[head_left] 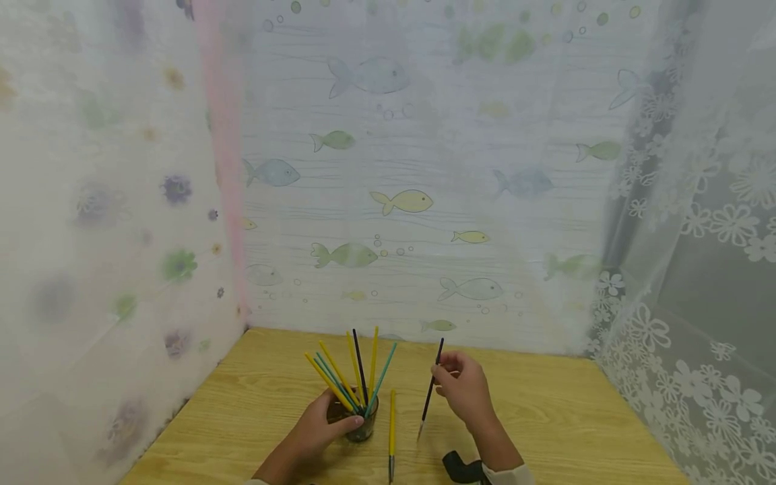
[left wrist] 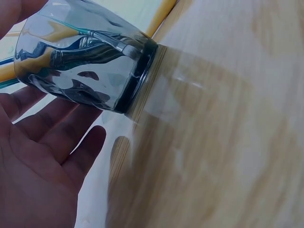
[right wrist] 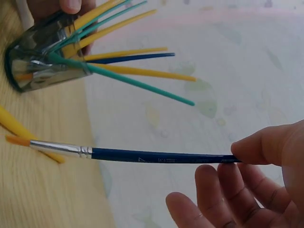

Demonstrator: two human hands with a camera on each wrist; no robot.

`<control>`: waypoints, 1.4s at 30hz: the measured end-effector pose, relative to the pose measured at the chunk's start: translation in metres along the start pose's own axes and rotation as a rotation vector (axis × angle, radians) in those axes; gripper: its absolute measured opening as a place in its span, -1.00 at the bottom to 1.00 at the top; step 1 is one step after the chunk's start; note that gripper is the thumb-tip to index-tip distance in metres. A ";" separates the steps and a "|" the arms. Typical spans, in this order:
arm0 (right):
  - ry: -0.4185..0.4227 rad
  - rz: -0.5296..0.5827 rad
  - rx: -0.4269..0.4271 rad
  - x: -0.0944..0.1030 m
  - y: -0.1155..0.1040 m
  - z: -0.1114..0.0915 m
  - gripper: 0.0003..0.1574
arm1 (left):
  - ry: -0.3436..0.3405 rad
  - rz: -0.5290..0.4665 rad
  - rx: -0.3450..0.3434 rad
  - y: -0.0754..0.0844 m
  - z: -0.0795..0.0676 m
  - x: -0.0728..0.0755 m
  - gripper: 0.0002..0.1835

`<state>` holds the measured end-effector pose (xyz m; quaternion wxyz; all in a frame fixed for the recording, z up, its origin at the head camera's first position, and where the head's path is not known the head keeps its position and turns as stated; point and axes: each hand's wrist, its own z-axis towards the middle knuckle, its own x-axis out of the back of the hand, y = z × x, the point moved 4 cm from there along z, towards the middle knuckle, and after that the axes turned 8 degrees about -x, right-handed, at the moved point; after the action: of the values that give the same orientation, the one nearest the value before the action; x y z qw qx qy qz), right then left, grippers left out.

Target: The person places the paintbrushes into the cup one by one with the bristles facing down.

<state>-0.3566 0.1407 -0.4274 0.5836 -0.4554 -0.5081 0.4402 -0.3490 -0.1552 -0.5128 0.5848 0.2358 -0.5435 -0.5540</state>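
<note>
My left hand (head_left: 315, 426) grips a smoked-glass tumbler (left wrist: 88, 57) around its side, thumb across the near face. Several yellow, green and dark blue paintbrushes stand in it, bristles down, handles fanning out over the rim. To the right, my right hand (head_left: 465, 391) pinches a dark blue paintbrush (right wrist: 161, 156) near the end of its handle between thumb and fingers. This brush hangs almost upright, its orange-brown bristles (right wrist: 18, 140) pointing down close over the table. Between the hands, a yellow paintbrush (head_left: 392, 424) lies on the wood, its metal ferrule toward me.
The wood-grain table (head_left: 267, 364) ends at a curtain printed with fish (head_left: 403, 201). Flower-patterned sheets (head_left: 721, 397) hang along both sides. A black curved piece (head_left: 462, 467) shows beside my right wrist at the near edge.
</note>
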 end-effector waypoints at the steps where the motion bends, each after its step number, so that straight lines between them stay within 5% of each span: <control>1: 0.002 0.008 0.006 0.000 -0.001 0.000 -0.74 | -0.002 -0.004 -0.002 0.000 0.000 0.000 -0.33; 20: 0.017 0.306 0.216 -0.017 -0.017 -0.013 -0.72 | -0.054 -0.035 -0.038 0.002 0.001 -0.004 -0.36; 42: -0.076 0.078 0.195 -0.067 0.006 -0.012 -0.81 | -0.056 -0.120 -0.013 0.000 0.011 -0.003 -0.36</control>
<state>-0.3518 0.0756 -0.4473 0.5880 -0.3985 -0.4666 0.5270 -0.3582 -0.1495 -0.5109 0.5367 0.2482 -0.5410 -0.5980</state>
